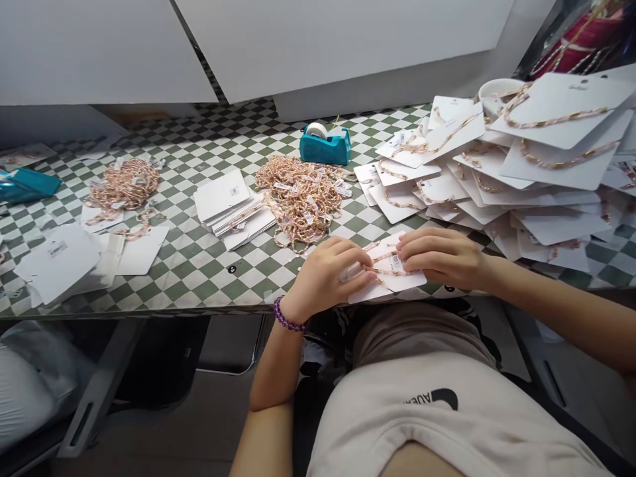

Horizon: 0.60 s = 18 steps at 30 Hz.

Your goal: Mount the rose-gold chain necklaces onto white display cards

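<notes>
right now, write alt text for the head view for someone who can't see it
A person's left hand and right hand touch a white card bearing beaded jewelry at the edge of a checkered table. Beyond lie heaped beaded strands, a teal tape dispenser and, to the right, piled cards with similar strands.

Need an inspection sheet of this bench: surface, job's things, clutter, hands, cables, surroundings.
Surface: checkered tabletop, well covered at right.
Job's things: card bearing bead strands; bead pile; card stack; heap of strung cards at right.
Clutter: two tape dispensers, one behind the bead pile, one at the left edge.
Hands: left and right both touch the card; exact grip unclear.
Cables: nothing seen.
Surroundings: white panels behind the tabletop.
</notes>
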Available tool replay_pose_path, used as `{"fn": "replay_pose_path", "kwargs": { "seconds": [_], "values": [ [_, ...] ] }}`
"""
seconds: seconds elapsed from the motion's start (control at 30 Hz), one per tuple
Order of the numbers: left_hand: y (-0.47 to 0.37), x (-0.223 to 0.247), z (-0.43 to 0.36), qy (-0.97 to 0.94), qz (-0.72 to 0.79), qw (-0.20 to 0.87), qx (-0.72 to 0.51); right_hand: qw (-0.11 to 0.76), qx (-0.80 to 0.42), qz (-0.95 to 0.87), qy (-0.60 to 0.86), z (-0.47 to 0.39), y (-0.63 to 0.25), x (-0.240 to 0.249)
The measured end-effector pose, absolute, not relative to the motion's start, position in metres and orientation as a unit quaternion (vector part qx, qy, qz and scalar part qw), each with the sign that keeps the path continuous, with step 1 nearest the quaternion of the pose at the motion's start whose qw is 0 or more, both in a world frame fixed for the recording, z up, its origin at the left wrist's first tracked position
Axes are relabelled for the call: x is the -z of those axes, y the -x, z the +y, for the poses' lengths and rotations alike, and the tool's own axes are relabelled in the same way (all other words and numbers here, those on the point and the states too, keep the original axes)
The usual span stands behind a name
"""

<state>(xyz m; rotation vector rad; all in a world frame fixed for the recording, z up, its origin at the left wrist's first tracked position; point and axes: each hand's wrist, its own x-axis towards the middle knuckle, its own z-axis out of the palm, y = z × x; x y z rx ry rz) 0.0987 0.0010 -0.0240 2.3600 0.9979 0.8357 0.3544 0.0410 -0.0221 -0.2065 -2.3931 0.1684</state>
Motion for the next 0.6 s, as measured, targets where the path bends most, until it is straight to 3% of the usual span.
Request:
{"fn": "replay_pose_path", "kwargs": {
  "seconds": [0.3, 0.4, 0.5, 0.6],
  "values": [
    [-0.099, 0.030, 0.006, -0.870, 0.378, 0.223, -0.226, 0.225, -0.032, -0.971, 0.070, 0.045, -0.359, 0.030],
    [-0.100, 0.032, 0.007, -0.873, 0.375, 0.214, -0.227, 0.199, -0.090, -0.973, 0.076, 0.043, -0.364, 0.026],
    [-0.102, 0.033, 0.007, -0.865, 0.390, 0.206, -0.240, 0.212, -0.176, -0.956, 0.098, 0.042, -0.368, 0.028],
    [-0.103, 0.035, 0.006, -0.859, 0.394, 0.204, -0.254, 0.254, -0.179, -0.939, 0.150, 0.041, -0.368, 0.033]
  ]
}}
